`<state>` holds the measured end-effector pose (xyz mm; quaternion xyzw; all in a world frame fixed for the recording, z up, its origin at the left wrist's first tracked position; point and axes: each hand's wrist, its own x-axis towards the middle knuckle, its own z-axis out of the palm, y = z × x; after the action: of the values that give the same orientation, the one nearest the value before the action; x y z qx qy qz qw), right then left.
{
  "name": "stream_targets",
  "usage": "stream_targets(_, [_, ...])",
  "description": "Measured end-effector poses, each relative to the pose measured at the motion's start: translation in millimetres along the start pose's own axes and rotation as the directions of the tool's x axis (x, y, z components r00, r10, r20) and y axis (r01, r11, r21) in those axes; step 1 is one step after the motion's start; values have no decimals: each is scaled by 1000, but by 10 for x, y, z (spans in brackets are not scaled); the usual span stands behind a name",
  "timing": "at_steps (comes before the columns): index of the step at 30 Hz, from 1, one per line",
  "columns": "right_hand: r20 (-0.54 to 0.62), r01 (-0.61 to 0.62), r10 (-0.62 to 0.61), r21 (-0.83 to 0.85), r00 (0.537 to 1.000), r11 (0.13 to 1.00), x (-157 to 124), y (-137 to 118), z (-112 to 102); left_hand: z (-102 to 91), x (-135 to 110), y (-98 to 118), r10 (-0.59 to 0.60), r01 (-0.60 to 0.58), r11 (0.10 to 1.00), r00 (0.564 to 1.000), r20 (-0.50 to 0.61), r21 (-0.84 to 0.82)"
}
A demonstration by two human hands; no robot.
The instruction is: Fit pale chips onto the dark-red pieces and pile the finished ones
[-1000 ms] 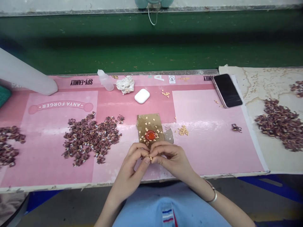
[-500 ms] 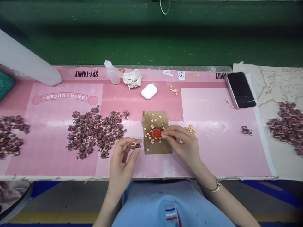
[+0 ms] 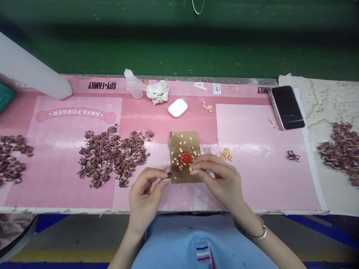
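Observation:
My left hand (image 3: 146, 194) pinches a small dark maroon piece (image 3: 168, 174) between thumb and fingers, just left of a brown card (image 3: 183, 140). On that card sit a red cap (image 3: 185, 158) and several tiny tan heart-shaped bits. My right hand (image 3: 220, 177) hovers over the card's near right corner, fingertips pinched together close to the cap; what they hold is too small to make out. A big pile of dark maroon pieces (image 3: 112, 155) lies on the pink mat (image 3: 252, 142) to the left of my left hand.
Along the mat's far edge stand a small clear bottle (image 3: 133, 84), a crumpled tissue (image 3: 157, 92) and a white earbud case (image 3: 177, 108). A phone (image 3: 286, 107) lies at the far right. More maroon piles sit at the left edge (image 3: 12, 158) and right (image 3: 343, 151). Tan bits (image 3: 226, 154) lie beside the card.
My hands, joined near the table's front edge a second ago, split apart: the right went to the red cap and is now drawing back; the left keeps the maroon piece and edges toward the card.

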<state>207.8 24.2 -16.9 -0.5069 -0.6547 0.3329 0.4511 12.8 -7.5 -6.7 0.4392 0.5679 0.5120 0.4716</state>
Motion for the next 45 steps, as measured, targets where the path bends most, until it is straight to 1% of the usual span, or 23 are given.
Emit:
stream_targets(3, [86, -52, 38, 161, 996, 986, 21, -137, 38, 29, -16, 44, 37, -37, 999, 999, 15, -17])
stream_targets(6, [98, -90, 65, 280, 993, 956, 30, -181, 86, 42, -23, 63, 65, -65, 998, 998, 24, -20])
stream_targets(8, [98, -103, 76, 317, 992, 943, 24, -175, 110, 47, -26, 64, 68, -67, 997, 997, 29, -23])
stream_targets(12, [91, -65, 37, 325, 995, 944, 1, -153, 134, 56, -31, 63, 59, -57, 998, 997, 47, -37])
stream_targets(19, [85, 96, -121, 258, 989, 962, 10, -152, 126, 82, -34, 90, 85, -83, 995, 995, 42, -51])
stream_targets(21, [94, 105, -134, 260, 987, 960, 17, -146, 115, 94, -38, 96, 91, -90, 995, 995, 32, -46])
stream_targets(23, [111, 88, -125, 288, 986, 954, 17, -139, 99, 103, -43, 96, 108, -107, 994, 994, 32, -34])
stream_targets(25, [140, 33, -87, 352, 986, 935, 6, -133, 80, 106, -48, 88, 158, -157, 987, 986, 47, -18])
stream_targets(27, [178, -77, -6, 455, 984, 887, -15, -129, 65, 101, -46, 75, 258, -260, 965, 964, 68, 24])
stream_targets(29, [242, -208, 81, 565, 967, 798, -42, -124, 59, 92, -34, 66, 368, -377, 920, 925, 94, 108])
stream_targets(31, [332, -327, 136, 634, 934, 701, -66, -117, 63, 90, -15, 71, 440, -459, 867, 888, 136, 196])
stream_targets(34, [425, -440, 181, 661, 887, 607, -86, -96, 64, 117, 19, 121, 479, -529, 809, 846, 234, 257])
stream_targets(36, [425, -450, 193, 666, 884, 594, -94, -69, 25, 142, 50, 169, 478, -563, 780, 818, 321, 272])
stream_targets(38, [381, -417, 203, 646, 902, 639, -112, -16, -84, 144, 109, 206, 460, -588, 744, 795, 396, 317])
stream_targets(39, [337, -389, 216, 619, 916, 682, -129, 27, -174, 128, 157, 213, 450, -600, 711, 789, 419, 366])
stream_targets(40, [269, -357, 242, 575, 932, 736, -154, 83, -288, 99, 220, 211, 442, -613, 662, 784, 436, 432])
stream_targets(41, [178, -327, 275, 504, 945, 799, -188, 154, -425, 56, 297, 199, 433, -618, 596, 785, 443, 513])
stream_targets(42, [55, -304, 309, 401, 950, 864, -232, 240, -581, 4, 385, 178, 424, -615, 515, 788, 447, 597])
stream_targets(43, [-98, -299, 333, 258, 938, 918, -286, 338, -750, -55, 480, 148, 410, -600, 426, 795, 447, 677])
stream_targets(44, [-251, -317, 327, 78, 911, 945, -348, 446, -926, -114, 577, 110, 387, -571, 345, 809, 442, 745])
stream_targets(45, [-393, -344, 275, -114, 877, 932, -416, 560, -1101, -169, 670, 68, 356, -542, 282, 825, 439, 791])
